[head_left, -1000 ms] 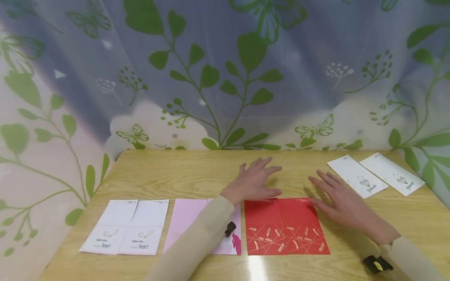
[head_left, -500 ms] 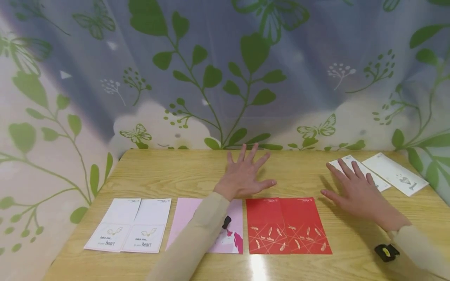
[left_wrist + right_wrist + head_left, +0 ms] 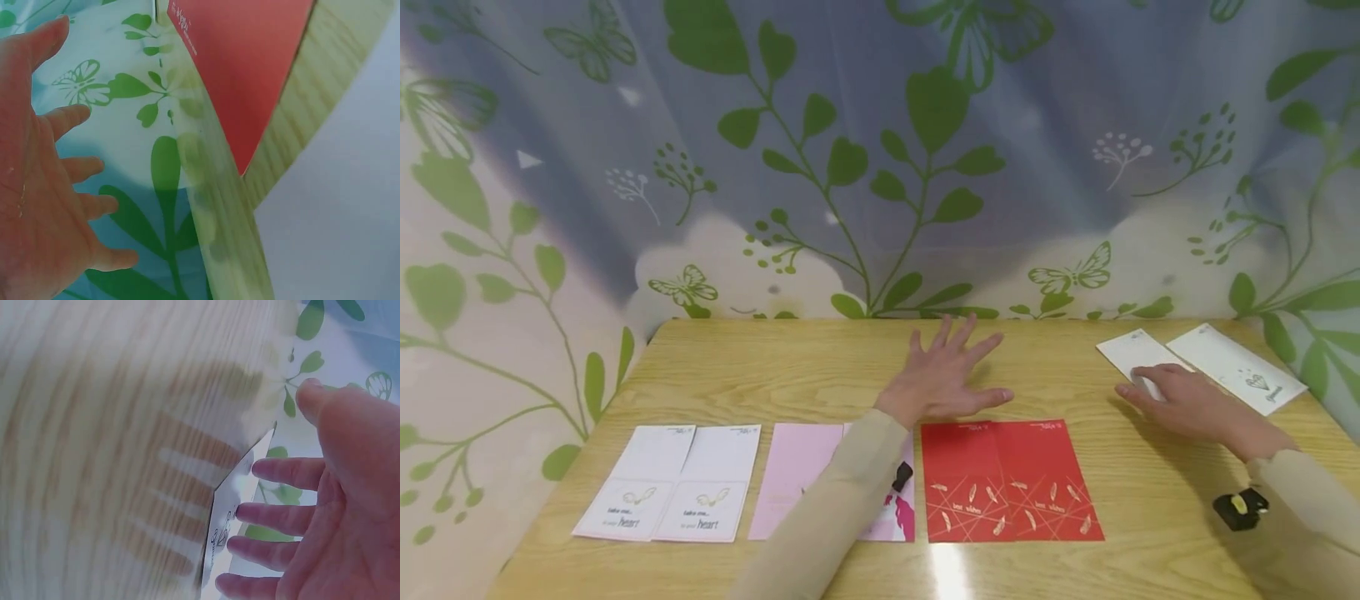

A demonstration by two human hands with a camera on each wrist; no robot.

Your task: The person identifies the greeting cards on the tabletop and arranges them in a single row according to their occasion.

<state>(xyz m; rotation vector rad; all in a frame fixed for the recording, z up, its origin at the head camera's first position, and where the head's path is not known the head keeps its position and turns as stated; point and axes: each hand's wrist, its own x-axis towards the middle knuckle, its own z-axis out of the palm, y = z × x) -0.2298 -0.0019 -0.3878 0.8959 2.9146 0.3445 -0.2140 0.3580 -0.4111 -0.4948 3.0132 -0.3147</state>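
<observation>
My right hand (image 3: 1187,404) is over the nearer of two white cards (image 3: 1133,348) with diamond prints at the back right, covering its lower part. In the right wrist view its fingers (image 3: 275,515) stretch out apart, overlapping the printed card (image 3: 226,515). The other white card (image 3: 1232,367) lies just beside it, slanted the same way. My left hand (image 3: 943,379) hovers with fingers spread behind the red cards (image 3: 962,454), holding nothing. The left wrist view shows that same hand (image 3: 44,181) with a red card (image 3: 244,69) off to its side.
Two white cards with wing prints (image 3: 632,458) lie at the left of the wooden table (image 3: 760,358). Pink cards (image 3: 797,458) lie next to them, partly hidden under my left sleeve (image 3: 835,508). A leaf-patterned curtain (image 3: 1045,183) hangs behind the table's back edge.
My right hand has moved right from beside the red cards to the nearer diamond-print card, and has turned with its fingers bending down. The left hand stays spread, only slightly shifted.
</observation>
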